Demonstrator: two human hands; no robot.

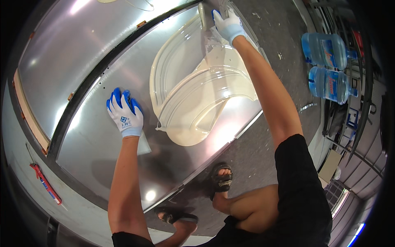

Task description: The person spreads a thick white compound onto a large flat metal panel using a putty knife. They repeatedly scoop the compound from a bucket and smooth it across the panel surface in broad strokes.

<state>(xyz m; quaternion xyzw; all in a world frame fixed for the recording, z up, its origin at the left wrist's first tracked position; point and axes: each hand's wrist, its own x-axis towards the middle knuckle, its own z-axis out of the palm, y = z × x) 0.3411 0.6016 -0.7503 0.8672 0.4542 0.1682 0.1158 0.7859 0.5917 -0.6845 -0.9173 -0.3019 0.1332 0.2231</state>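
A large shiny metal panel [86,140] lies before me. Thick cream-coloured paste [189,138] is spread over its middle in curved, ridged sweeps, and a thicker bead runs up to the far edge. My left hand [124,113], in a white and blue work glove, rests on the bare metal left of the paste, fingers apart. Beside its wrist a pale flat piece [144,146] shows in part. Stretched to the far right end of the panel, my gloved right hand [228,25] is closed at the paste's edge; whatever it grips is mostly hidden.
Beyond a dark frame bar [98,68] lies a second metal panel [57,61]. A red caulking gun [45,184] rests on the pale surface at left. Two big blue water bottles [327,51] lie near a rack on the right. My sandalled feet [222,177] stand by the near edge.
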